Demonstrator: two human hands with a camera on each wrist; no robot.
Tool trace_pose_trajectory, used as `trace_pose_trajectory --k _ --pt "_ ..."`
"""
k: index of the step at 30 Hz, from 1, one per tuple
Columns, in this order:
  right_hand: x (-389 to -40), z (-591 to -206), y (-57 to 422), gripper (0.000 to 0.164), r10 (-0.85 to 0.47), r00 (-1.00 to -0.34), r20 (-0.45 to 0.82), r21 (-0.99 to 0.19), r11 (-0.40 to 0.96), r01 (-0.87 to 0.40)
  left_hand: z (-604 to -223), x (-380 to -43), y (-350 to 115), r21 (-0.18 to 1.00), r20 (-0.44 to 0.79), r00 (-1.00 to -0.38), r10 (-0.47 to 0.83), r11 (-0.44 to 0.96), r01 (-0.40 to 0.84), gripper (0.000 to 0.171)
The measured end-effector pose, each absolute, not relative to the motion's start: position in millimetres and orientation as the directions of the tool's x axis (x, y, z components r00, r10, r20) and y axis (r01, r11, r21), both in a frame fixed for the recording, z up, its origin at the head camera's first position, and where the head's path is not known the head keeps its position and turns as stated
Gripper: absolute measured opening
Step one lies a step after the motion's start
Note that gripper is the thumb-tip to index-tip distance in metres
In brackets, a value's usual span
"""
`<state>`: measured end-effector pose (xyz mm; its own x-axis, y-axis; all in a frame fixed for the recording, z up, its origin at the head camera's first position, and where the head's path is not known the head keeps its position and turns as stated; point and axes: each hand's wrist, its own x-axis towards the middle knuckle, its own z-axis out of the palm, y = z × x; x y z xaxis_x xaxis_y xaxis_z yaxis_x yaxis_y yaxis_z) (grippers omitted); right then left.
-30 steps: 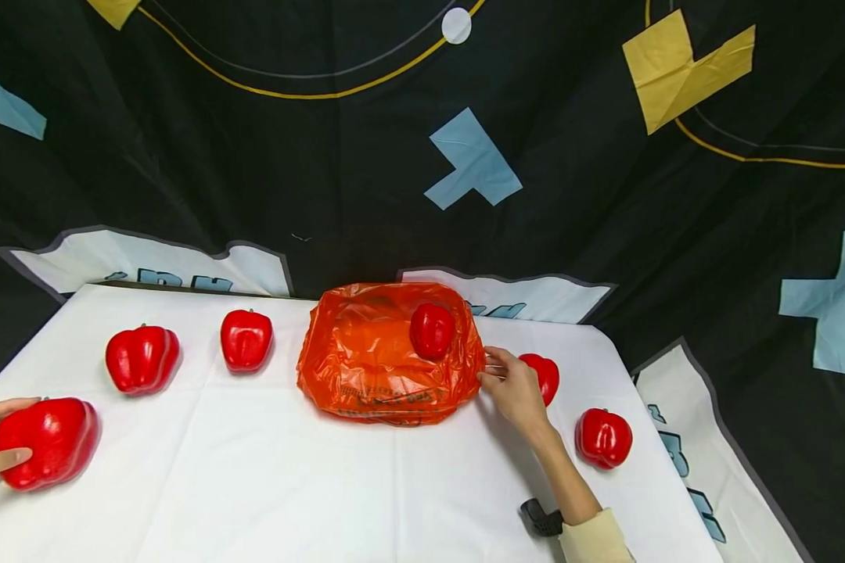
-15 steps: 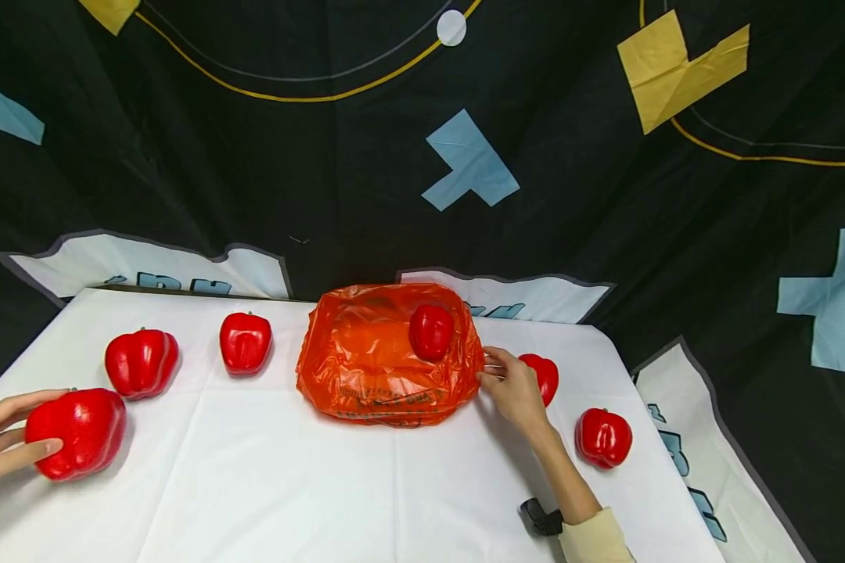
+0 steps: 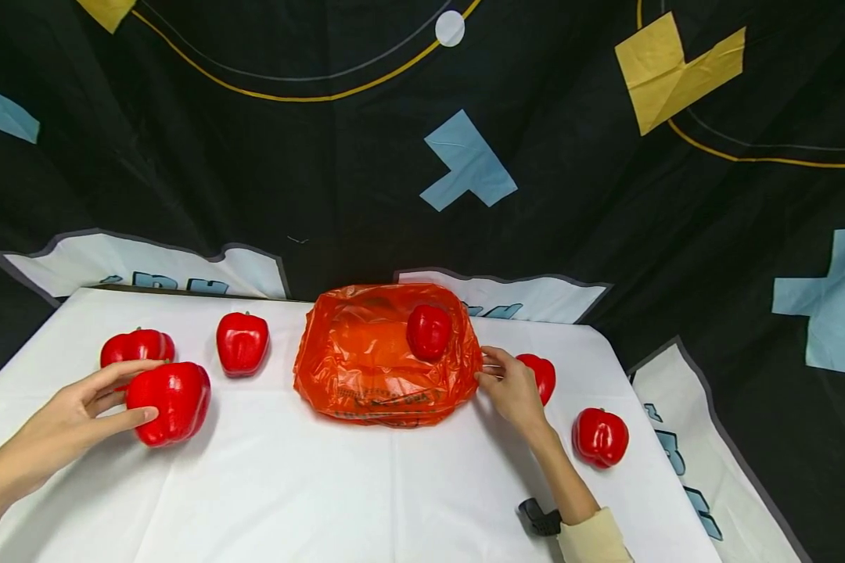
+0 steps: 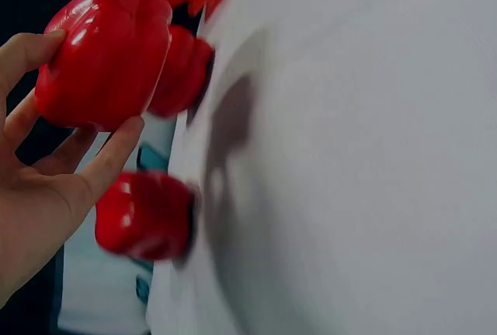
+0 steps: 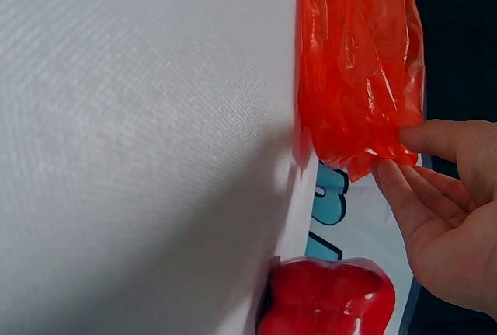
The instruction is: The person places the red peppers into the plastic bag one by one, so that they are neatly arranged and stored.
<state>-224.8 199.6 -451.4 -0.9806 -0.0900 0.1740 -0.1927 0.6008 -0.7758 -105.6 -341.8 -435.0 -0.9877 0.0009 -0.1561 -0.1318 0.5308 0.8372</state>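
My left hand (image 3: 88, 410) grips a shiny red bell pepper (image 3: 172, 405) between thumb and fingers. In the left wrist view this bell pepper (image 4: 105, 55) is up off the white cloth, its shadow falling apart from it. An orange plastic bag (image 3: 366, 352) lies spread open at the back middle of the table, with one red bell pepper (image 3: 429, 332) inside on its right. At the bag's right edge, my right hand (image 3: 514, 391) pinches the plastic; the right wrist view shows thumb and fingertips on the bag's corner (image 5: 357, 117).
Behind the left hand sits a partly covered bell pepper (image 3: 137, 344), with another bell pepper (image 3: 242, 344) to its right. Two more, a half-hidden bell pepper (image 3: 541, 375) and a bell pepper (image 3: 601, 438), lie right of the bag. A dark curtain (image 3: 324, 195) hangs behind the white table (image 3: 310, 493).
My left hand has carried its bell pepper from the left edge rightward and slightly back, now overlapping the rear left bell pepper. The right hand has stayed at the bag's edge.
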Motion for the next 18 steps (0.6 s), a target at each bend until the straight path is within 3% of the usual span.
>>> trace_pose_trajectory --k 5,18 --pt "-224.4 -451.2 199.4 0.044 -0.086 -0.982 0.169 -0.771 0.609 -0.186 -426.1 -117.0 -322.0 0.865 -0.096 -0.993 0.068 0.500 -0.049 0.069" --pt "-224.0 -448.8 198.7 0.044 -0.095 -0.982 0.161 -0.777 0.602 -0.186 -403.5 -146.3 -261.1 0.895 -0.011 -0.986 0.168 0.442 0.065 0.074"
